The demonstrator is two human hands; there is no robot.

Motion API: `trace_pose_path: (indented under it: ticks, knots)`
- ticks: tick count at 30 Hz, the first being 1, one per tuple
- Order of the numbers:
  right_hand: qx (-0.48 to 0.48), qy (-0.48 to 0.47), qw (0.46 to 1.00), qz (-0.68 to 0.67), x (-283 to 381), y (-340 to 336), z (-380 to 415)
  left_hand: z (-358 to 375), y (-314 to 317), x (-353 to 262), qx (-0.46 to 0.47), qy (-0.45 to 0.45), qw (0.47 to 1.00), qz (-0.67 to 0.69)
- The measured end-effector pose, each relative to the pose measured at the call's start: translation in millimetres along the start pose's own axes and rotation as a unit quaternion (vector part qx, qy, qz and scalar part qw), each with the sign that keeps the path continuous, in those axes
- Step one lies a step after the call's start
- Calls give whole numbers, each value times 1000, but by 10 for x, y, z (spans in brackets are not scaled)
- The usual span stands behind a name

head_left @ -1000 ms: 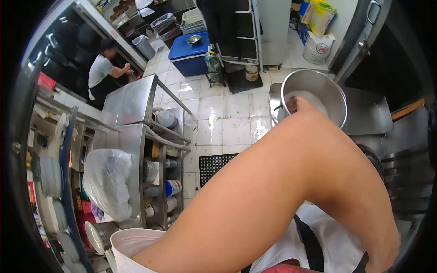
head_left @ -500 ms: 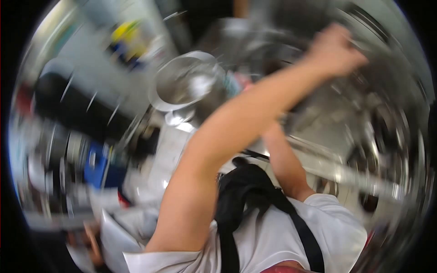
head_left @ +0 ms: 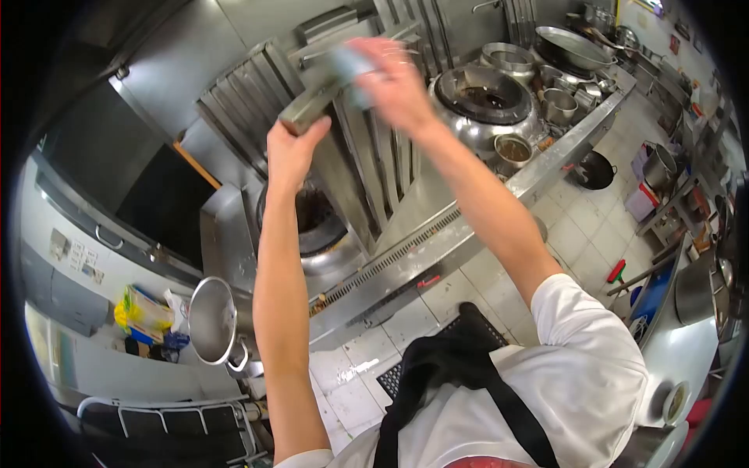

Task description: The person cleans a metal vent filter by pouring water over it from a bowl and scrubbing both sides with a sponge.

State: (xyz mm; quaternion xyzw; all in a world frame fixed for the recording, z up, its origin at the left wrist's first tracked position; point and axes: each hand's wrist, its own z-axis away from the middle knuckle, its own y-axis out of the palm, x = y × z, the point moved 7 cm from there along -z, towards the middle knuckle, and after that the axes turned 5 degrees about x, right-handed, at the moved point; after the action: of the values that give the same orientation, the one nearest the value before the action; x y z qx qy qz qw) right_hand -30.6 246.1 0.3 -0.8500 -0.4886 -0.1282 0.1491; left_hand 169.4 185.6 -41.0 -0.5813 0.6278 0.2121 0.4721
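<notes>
My left hand point(head_left: 292, 152) is closed round the lower end of a long metal slat panel point(head_left: 312, 105), thumb on its near side. Blurred by motion, my right hand point(head_left: 398, 90) grips a light blue cloth point(head_left: 353, 72) against the same panel, further up. More ribbed metal panels point(head_left: 257, 93) lean upright against the steel wall behind, on both sides of my hands. Below the panels, a round stove burner point(head_left: 312, 222) is partly hidden by my left forearm.
A second burner point(head_left: 484, 93) with a small pot point(head_left: 512, 150) beside it stands right. Several pans point(head_left: 573, 51) lie at the back right. A large steel pot point(head_left: 213, 321) is at lower left, a wok point(head_left: 594, 170) on the tiled floor. The counter edge point(head_left: 460, 242) runs below my arms.
The view has swung round towards the stove and wall. My left arm, earlier stretched across to the upper right, is now upright at left, its hand on the panel; my right hand has come up.
</notes>
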Motion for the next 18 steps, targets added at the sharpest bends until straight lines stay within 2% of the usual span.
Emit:
trace_pose_path:
  ticks: [1,2,3,4,5,7,8,9,11,12,13,14,15,16,17,18]
  knots:
    - [51,-90,991,90,232,249,-155,-32,15,-5,3,-2,999,-41]
    - [68,-152,978,129,478,486,-169,-75,-16,56,0,65,995,-72]
    - [74,-181,963,185,620,687,-120,-111,-13,110,-5,130,986,-102]
    - [116,-156,967,167,501,758,-221,-71,-26,60,-60,172,976,-120]
    - [157,-125,969,145,341,787,-271,-37,4,-51,-59,172,976,-124]
    - [146,-211,947,193,-305,486,-418,-35,85,-227,-15,53,976,-213]
    - [140,-126,966,179,-905,206,-589,-42,4,-169,-69,29,961,-265]
    - [135,-36,977,161,-1438,-51,-688,-85,-15,-159,-76,22,959,-273]
    - [123,149,975,106,-1992,-428,-903,-313,104,-139,8,-36,984,-175]
    - [214,-151,855,447,-1687,-147,-956,-424,200,-182,13,-35,991,-129]
    - [195,-175,874,410,-1583,53,-829,-529,291,-164,19,-33,991,-131]
    - [221,-199,882,365,-1226,272,-738,-616,333,-111,28,-39,991,-125]
    - [176,-132,954,205,-977,386,-704,-712,355,-35,39,-48,991,-121]
    - [185,-111,963,164,-802,542,-644,-827,335,102,42,-6,996,-77]
    - [191,-98,969,123,-754,593,-698,-829,419,-64,-2,3,993,-119]
    - [229,-115,958,132,-939,492,-776,-854,400,-6,7,-12,992,-127]
